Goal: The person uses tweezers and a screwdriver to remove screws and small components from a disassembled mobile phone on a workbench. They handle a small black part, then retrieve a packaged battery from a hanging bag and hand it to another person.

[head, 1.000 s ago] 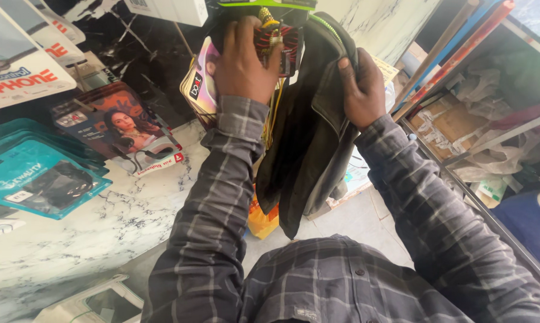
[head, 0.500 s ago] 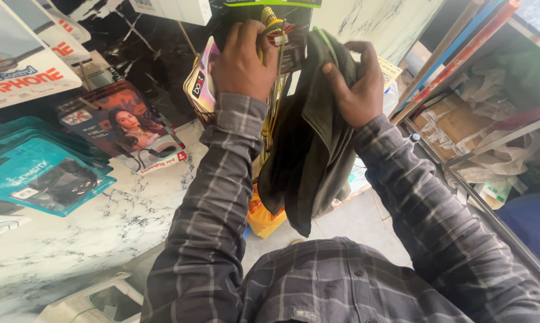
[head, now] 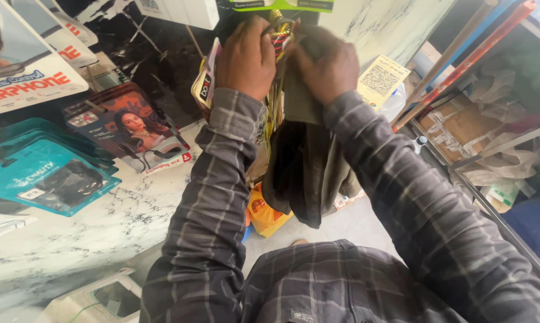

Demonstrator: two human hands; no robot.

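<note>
dark garment [head: 306, 173], hanging lengthwise downward, right hand [head: 323, 63] gripping top

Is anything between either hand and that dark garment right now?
Nothing visible. The right hand already grips the top of the dark garment, and the left hand sits beside it on the bundle of hanging packets. No other thing comes between hands and cloth.

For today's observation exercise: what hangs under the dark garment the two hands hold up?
Below the dark garment an orange-yellow bag shows, and beside it pale floor. The garment's folds cover the bag's top; what it holds cannot be seen.
</note>
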